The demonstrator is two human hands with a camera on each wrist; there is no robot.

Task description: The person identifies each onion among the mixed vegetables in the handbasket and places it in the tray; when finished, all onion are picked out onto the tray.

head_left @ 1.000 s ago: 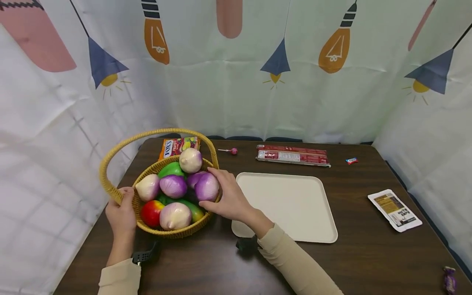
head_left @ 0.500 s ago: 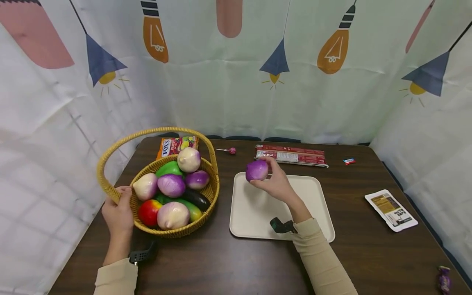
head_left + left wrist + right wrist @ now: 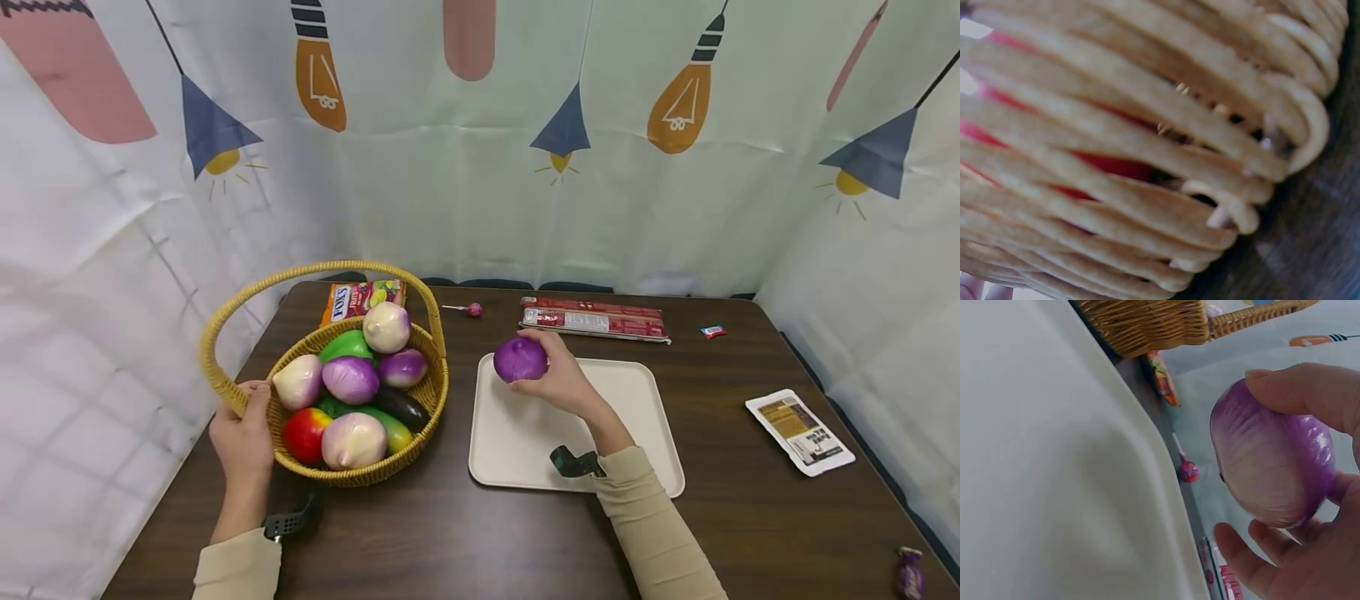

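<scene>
In the head view, my right hand (image 3: 561,379) holds a purple onion (image 3: 519,360) above the back left part of a cream tray (image 3: 510,454). The right wrist view shows the onion (image 3: 1272,456) between thumb and fingers, tilted, with its pale side facing the camera. At the left, my left hand (image 3: 246,437) grips the wicker basket (image 3: 360,477) where its handle meets the rim. Inside the basket lie several white and purple onions, a red and yellow fruit (image 3: 306,435), a green pepper (image 3: 348,344) and a dark eggplant (image 3: 402,407). Basket weave (image 3: 1116,125) fills the left wrist view.
Behind the basket lies a FOX'S candy bag (image 3: 363,300), with a lollipop (image 3: 472,309) to its right. A long red packet (image 3: 592,319) lies behind the tray. Farther right are a small wrapped candy (image 3: 713,331), a white pouch (image 3: 801,432) and a purple-wrapped candy (image 3: 911,573).
My right hand has taken the purple onion out of the basket and carried it right, over the tray, where it turns a little. The eggplant now shows in the basket. My left hand keeps its grip.
</scene>
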